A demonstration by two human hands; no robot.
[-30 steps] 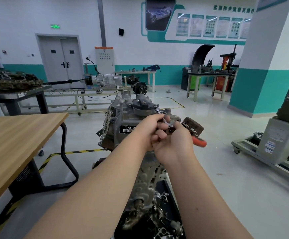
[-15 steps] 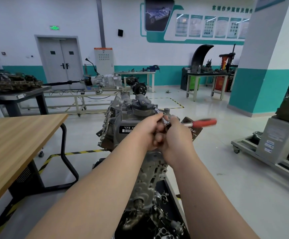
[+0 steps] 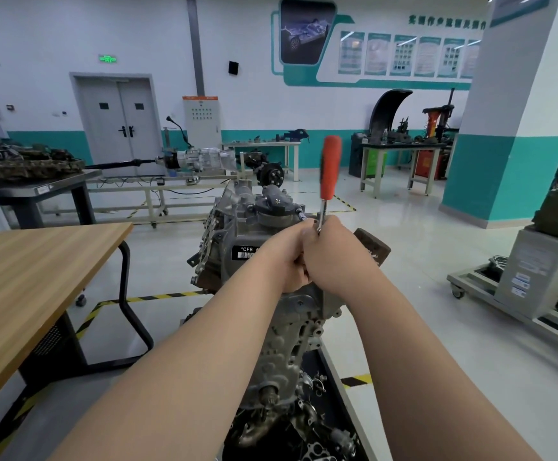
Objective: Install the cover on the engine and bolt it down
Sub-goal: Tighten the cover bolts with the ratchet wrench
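Head view, step: tightening a cover bolt; hold the steel extension bar [image 3: 300, 215] square to the bolt, swing the red-handled steel ratchet wrench [image 3: 330, 168] in short arcs, snug rather than forced
Grip: right hand [image 3: 334, 257] clamped round the wrench shank; left hand [image 3: 287, 261] seemingly wrapped on the bar
Cover: dark grey cast cover [image 3: 241, 234] with barcode label, seated atop the grey metal engine [image 3: 284, 361], under both hands; bolt hidden

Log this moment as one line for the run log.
step: bolt-down atop grey metal engine | left grip: holds silver extension bar | right grip: holds red-handled ratchet, handle upright
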